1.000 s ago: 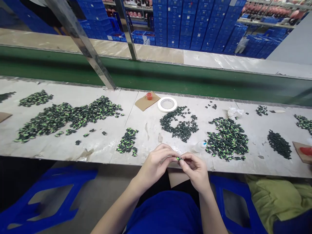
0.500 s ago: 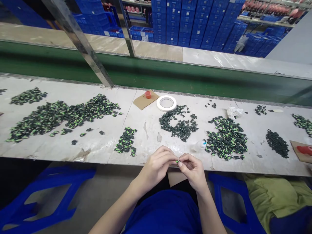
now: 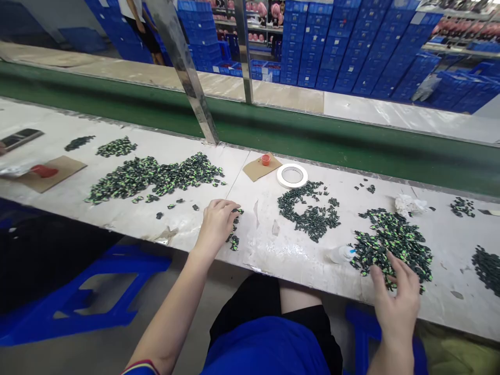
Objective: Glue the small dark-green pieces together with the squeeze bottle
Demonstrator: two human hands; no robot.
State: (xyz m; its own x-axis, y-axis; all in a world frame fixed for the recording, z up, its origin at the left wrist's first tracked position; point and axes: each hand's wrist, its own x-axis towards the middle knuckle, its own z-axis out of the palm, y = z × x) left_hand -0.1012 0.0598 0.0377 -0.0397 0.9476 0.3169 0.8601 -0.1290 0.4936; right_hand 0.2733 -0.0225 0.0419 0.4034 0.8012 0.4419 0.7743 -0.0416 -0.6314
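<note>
My left hand is over a small pile of black-and-green pieces, its fingers bent and close together. The thumb is hidden, and whatever the fingers hold, if anything, does not show. My right hand reaches to the near edge of a larger heap of black-and-green pieces, thumb and fingers apart. Left of that heap lies a small white bottle with a blue tip. Between my hands, farther back, small dark pieces form a curved heap beside a roll of white tape.
A red tub stands on cardboard at the back. Long heaps of black-and-green pieces spread on the left. Crumpled white paper lies behind the right heap. A metal post rises at the table's far edge.
My hands have parted from their meeting at the table edge, where they held a small green-and-black piece. The left went to the small pile, the right to the large heap. The view shifted left.
</note>
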